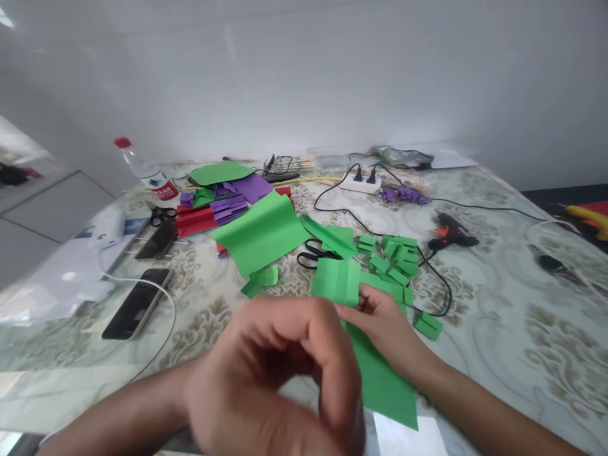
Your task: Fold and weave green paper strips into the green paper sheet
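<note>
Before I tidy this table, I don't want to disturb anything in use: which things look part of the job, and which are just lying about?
Seem part of it:
folded green paper in the right hand
cut green pieces
near scissors
large green sheet

Seem just lying about:
red-capped bottle
near phone
far phone

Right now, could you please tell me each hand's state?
Left hand: curled; whether it holds anything cannot be told.
Right hand: closed, holding a creased green paper piece.
</note>
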`<state>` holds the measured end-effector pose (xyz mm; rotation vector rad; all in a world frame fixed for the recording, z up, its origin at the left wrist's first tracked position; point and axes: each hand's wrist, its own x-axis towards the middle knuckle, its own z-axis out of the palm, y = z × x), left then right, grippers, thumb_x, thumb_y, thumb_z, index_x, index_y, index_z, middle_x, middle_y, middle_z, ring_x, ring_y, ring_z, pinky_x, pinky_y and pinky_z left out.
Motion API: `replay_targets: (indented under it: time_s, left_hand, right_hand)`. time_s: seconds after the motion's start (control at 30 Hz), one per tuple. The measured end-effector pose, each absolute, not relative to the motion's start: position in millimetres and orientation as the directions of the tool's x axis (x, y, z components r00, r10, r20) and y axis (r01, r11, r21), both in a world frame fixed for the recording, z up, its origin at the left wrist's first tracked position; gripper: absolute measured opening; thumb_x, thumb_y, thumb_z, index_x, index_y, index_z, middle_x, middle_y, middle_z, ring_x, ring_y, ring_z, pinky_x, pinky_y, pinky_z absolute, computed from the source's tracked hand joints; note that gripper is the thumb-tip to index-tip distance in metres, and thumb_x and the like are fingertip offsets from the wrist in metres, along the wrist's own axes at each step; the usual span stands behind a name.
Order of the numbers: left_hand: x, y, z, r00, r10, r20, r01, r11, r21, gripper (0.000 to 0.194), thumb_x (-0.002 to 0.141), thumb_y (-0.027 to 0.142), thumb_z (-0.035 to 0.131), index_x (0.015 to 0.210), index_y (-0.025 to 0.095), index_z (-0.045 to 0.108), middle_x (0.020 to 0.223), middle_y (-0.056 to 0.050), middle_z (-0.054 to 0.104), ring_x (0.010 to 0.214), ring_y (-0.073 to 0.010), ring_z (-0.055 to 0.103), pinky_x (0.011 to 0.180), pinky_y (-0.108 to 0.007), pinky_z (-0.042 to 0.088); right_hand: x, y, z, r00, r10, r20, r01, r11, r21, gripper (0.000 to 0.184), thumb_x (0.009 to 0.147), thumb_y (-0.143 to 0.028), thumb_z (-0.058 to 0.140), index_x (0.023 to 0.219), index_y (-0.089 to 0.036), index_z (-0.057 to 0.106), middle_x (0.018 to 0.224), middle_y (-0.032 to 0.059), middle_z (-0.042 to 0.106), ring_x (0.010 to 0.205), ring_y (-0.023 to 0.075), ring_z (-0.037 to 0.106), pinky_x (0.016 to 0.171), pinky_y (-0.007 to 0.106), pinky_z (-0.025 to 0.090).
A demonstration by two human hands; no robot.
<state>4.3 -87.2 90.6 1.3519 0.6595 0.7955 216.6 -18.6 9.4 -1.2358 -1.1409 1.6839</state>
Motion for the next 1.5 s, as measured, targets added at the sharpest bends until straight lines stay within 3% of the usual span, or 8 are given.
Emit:
replay_targets:
  time_s: [0.1,0.2,0.33,0.5,0.7,0.83,1.0,1.5]
  left_hand:
    - [20.5,-40.3,99.1,0.540,0.841,0.038,-0.169,0.063,0.984,0.043,0.093,0.062,0.073,0.081,0.024,0.056,0.058,0.004,0.056,0.048,-0.0129,0.051,0.047,-0.026,0.043]
    - [18.5,-20.6,73.1,0.428,0.897,0.109,-0.108,-0.069,0.992,0.044,0.105,0.056,0.058,0.079,0.021,0.053,0.063,0.004,0.052,0.054,-0.0110,0.042,0.053,-0.025,0.040]
    - [1.8,-12.5,24.7,0.257,0.960,0.111,0.116,-0.145,0.983,0.059,0.102,0.066,0.053,0.065,0.020,0.048,0.056,0.004,0.047,0.051,-0.0102,0.038,0.051,-0.025,0.035]
    - [-4.4,-6.4,-13.8,0.112,0.988,0.104,0.113,-0.117,0.987,0.057,0.101,0.068,0.055,0.069,0.021,0.050,0.057,0.004,0.049,0.051,-0.0102,0.041,0.048,-0.023,0.036]
    - [-0.7,-9.2,-22.4,0.166,0.985,0.039,0.022,-0.043,0.999,0.041,0.101,0.060,0.061,0.090,0.021,0.054,0.071,0.002,0.061,0.052,-0.0117,0.055,0.047,-0.023,0.045]
    - [-5.3,-16.4,-17.2,0.306,0.951,0.048,0.045,-0.065,0.997,0.046,0.108,0.057,0.048,0.094,0.017,0.063,0.080,-0.004,0.066,0.063,-0.0145,0.061,0.059,-0.026,0.051]
    - [-1.5,-24.4,-16.0,0.433,0.901,0.030,0.153,-0.106,0.983,0.037,0.099,0.052,0.067,0.092,0.015,0.068,0.077,-0.003,0.064,0.070,-0.0168,0.058,0.062,-0.026,0.048]
    - [-3.8,-23.4,-19.9,0.438,0.894,-0.093,0.115,0.047,0.992,0.043,0.099,0.058,0.065,0.091,0.015,0.063,0.063,0.004,0.055,0.054,-0.0112,0.052,0.050,-0.022,0.041]
  right_hand:
    - [216.8,-17.5,9.7,-0.242,0.924,-0.297,-0.051,-0.318,-0.947,0.037,0.070,-0.048,0.090,0.084,-0.021,0.068,0.076,0.0012,0.072,0.070,0.0203,0.065,0.063,0.031,0.053]
    - [216.9,-17.6,8.9,-0.265,0.907,-0.328,-0.068,-0.357,-0.932,0.041,0.070,-0.050,0.090,0.092,-0.021,0.071,0.082,0.0025,0.076,0.073,0.0217,0.068,0.066,0.032,0.054]
    - [216.0,-18.9,6.7,-0.238,0.905,-0.354,-0.055,-0.376,-0.925,0.041,0.072,-0.049,0.090,0.096,-0.020,0.073,0.086,0.0038,0.077,0.073,0.0214,0.069,0.066,0.032,0.053]
    - [213.3,-19.3,4.1,-0.232,0.913,-0.335,-0.105,-0.365,-0.925,0.042,0.071,-0.047,0.091,0.099,-0.020,0.074,0.093,0.0049,0.079,0.080,0.0220,0.071,0.072,0.032,0.055]
    - [211.4,-19.9,7.1,-0.205,0.911,-0.357,-0.090,-0.380,-0.920,0.038,0.070,-0.044,0.092,0.094,-0.021,0.074,0.089,0.0031,0.078,0.079,0.0221,0.071,0.071,0.031,0.055]
    - [211.1,-20.0,6.5,-0.253,0.903,-0.348,-0.115,-0.385,-0.916,0.037,0.071,-0.045,0.092,0.094,-0.020,0.076,0.091,0.0038,0.080,0.080,0.0220,0.072,0.073,0.032,0.056]
    - [210.9,-21.1,0.0,-0.290,0.902,-0.319,-0.078,-0.354,-0.932,0.037,0.072,-0.046,0.091,0.089,-0.018,0.075,0.081,0.0022,0.077,0.073,0.0195,0.070,0.069,0.030,0.055]
    - [213.0,-17.6,-5.0,-0.305,0.893,-0.330,-0.113,-0.379,-0.919,0.043,0.064,-0.047,0.098,0.084,-0.016,0.075,0.074,0.0006,0.074,0.069,0.0153,0.065,0.068,0.028,0.052]
